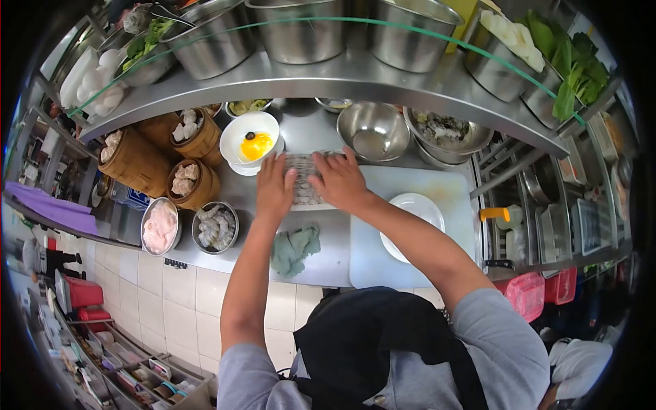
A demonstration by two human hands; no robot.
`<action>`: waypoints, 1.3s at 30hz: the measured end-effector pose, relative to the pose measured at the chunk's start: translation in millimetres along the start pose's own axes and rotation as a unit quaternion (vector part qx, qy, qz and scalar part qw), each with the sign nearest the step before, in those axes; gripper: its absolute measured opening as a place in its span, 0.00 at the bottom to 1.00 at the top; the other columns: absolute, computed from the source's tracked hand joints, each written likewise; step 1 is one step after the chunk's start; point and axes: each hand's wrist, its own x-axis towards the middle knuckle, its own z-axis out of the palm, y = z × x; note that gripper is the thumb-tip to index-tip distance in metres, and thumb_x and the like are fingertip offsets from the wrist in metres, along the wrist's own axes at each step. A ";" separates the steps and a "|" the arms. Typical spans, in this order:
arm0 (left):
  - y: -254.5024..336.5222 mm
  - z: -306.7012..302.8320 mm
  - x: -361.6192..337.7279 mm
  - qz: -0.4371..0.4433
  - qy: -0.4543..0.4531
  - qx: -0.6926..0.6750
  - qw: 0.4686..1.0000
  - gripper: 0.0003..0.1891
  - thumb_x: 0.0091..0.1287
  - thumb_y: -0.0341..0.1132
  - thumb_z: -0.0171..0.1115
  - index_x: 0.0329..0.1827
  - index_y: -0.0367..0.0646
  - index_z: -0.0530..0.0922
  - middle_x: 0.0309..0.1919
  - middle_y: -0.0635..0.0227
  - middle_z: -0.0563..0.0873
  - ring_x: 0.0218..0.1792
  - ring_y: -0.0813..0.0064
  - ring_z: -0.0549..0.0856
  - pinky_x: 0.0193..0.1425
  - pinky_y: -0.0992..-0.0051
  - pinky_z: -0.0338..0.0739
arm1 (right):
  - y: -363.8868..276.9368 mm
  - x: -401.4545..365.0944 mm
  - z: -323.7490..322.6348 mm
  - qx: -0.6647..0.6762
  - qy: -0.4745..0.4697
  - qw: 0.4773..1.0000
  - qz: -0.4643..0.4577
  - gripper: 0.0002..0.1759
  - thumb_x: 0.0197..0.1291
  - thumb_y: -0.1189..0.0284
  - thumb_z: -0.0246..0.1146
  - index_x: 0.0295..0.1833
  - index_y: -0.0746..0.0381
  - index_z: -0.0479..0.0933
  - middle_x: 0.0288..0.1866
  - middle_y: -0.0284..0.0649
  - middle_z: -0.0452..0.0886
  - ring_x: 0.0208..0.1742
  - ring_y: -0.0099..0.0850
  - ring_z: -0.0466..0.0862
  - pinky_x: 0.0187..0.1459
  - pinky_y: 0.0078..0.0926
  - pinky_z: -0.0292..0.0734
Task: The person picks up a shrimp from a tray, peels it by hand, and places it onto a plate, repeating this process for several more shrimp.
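A flat rectangular pack (305,179) with grey, striped contents lies on the steel counter; what fills it is too small to make out. My left hand (275,186) holds its left side, the thumb on the near part. From the right, my right hand (342,181) grips the opposite side, fingers over the far edge. Just beyond my left hand stands a white bowl (236,130) with yellow egg yolk and a small dark round thing in it. An unfilled steel bowl (372,140) sits beyond my right hand. A crumpled green cloth (295,250) lies nearer to me.
Right of the pack, a white plate (412,225) rests on a pale cutting board (451,188). At left are bamboo steamers (140,164), a bowl of pink paste (161,225) and a bowl of peeled shrimp (216,225). A steel shelf (328,89) with containers runs overhead.
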 end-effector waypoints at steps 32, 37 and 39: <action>50.2 -62.2 38.0 -0.076 -0.075 -0.210 0.972 0.16 0.78 0.38 0.58 0.59 0.37 0.84 0.53 0.47 0.89 0.58 0.51 0.87 0.64 0.65 0.77 | -74.2 -78.5 -28.0 0.279 -0.347 0.895 0.035 0.28 0.74 0.57 0.57 0.66 0.69 0.72 0.54 0.56 0.87 0.58 0.56 0.86 0.59 0.49 0.80; 4.0 -73.8 -116.8 -0.057 -0.094 -0.003 0.994 0.14 0.73 0.33 0.61 0.57 0.39 0.84 0.52 0.49 0.86 0.54 0.46 0.83 0.60 0.54 0.76 | -98.3 -75.7 22.8 0.280 -0.184 0.941 -0.046 0.22 0.71 0.64 0.59 0.61 0.70 0.75 0.46 0.53 0.88 0.51 0.53 0.87 0.56 0.52 0.80; 2.4 -53.2 -148.6 -0.008 -0.094 0.026 0.995 0.15 0.72 0.33 0.61 0.58 0.39 0.83 0.56 0.49 0.85 0.58 0.47 0.81 0.63 0.53 0.74 | -100.2 -76.9 36.1 0.260 -0.175 0.948 -0.057 0.20 0.70 0.66 0.59 0.59 0.70 0.76 0.43 0.53 0.87 0.49 0.53 0.87 0.54 0.53 0.80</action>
